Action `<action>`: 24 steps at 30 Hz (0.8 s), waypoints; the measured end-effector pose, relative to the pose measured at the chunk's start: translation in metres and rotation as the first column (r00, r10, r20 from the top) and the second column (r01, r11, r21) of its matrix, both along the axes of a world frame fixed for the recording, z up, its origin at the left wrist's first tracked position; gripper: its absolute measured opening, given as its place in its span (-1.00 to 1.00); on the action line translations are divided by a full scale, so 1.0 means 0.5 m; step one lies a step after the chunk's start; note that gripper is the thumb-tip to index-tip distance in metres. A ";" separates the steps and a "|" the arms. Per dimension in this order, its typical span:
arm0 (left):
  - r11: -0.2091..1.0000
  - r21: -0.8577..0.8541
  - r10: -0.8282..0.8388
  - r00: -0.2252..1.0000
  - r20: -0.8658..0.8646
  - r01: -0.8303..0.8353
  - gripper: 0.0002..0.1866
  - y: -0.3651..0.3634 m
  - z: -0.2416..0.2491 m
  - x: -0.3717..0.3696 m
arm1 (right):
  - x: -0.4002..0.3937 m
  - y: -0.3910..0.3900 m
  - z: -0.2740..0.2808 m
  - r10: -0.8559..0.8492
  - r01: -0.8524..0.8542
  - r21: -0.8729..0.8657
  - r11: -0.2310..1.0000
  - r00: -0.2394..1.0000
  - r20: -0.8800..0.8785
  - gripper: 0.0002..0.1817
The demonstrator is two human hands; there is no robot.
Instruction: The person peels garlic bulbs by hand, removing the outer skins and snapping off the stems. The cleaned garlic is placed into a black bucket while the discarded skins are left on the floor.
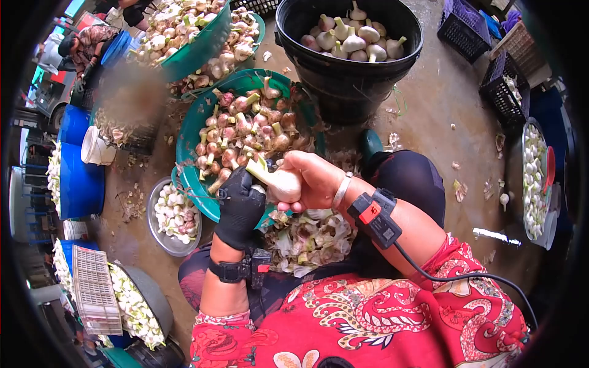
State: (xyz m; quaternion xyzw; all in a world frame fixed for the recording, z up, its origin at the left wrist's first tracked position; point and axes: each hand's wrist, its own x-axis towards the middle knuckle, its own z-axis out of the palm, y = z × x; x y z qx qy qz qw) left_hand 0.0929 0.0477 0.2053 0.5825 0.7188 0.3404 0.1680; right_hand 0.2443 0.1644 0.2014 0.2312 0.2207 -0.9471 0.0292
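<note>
A pale garlic bulb with a thick cut stem rests in my bare right hand, its fingers curled round the underside and the stem pointing up and left. My left hand, in a black glove, is closed against the stem side of the same bulb; its fingertips are partly hidden. Beyond both hands stands a green basin of unpeeled, purplish garlic bulbs with short stems. Below my hands, loose garlic skins are heaped near my lap.
A black bucket of cleaned bulbs stands ahead. To the left is a metal bowl of small bulbs, near a blue tub. Black crates and a tray of garlic are at right. Another person sits far left.
</note>
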 end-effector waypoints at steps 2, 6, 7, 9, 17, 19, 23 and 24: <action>0.997 0.046 0.042 0.971 0.235 -0.054 -0.65 -0.002 -0.007 0.010 | 0.001 0.001 -0.026 0.056 -0.062 -0.079 0.995 0.995 -0.082 -0.57; 0.979 -0.085 0.193 0.725 0.661 -0.184 -0.72 -0.001 0.019 -0.004 | 0.006 0.009 0.015 -0.319 0.334 0.186 0.924 0.942 -0.107 -0.49; 0.978 -0.077 0.196 0.730 0.655 -0.194 -0.72 0.001 0.027 0.000 | 0.009 0.007 0.025 -0.306 0.335 0.303 0.892 0.942 -0.142 -0.39; 0.976 -0.077 0.205 0.725 0.658 -0.206 -0.73 0.000 0.037 0.011 | -0.015 -0.007 0.003 -0.312 0.396 0.678 0.619 0.917 -0.250 -0.30; 0.996 0.071 0.049 0.998 -0.042 -0.046 -0.77 -0.008 0.004 -0.012 | 0.022 -0.011 0.009 -0.012 0.029 0.082 0.996 0.981 -0.196 -0.66; 0.997 0.052 0.051 0.998 0.024 -0.052 -0.73 -0.010 0.016 -0.017 | 0.030 -0.014 0.021 -0.015 0.013 -0.008 1.000 0.966 -0.259 -0.61; 0.961 0.094 0.112 0.676 0.728 -0.261 -0.66 0.003 0.074 0.013 | 0.031 -0.007 0.018 -0.119 0.181 0.151 0.972 0.930 -0.347 -0.59; 0.967 -0.014 0.175 0.622 0.763 -0.254 -0.64 -0.005 0.069 0.013 | 0.023 0.005 0.015 -0.221 0.283 0.203 0.938 0.934 -0.280 -0.53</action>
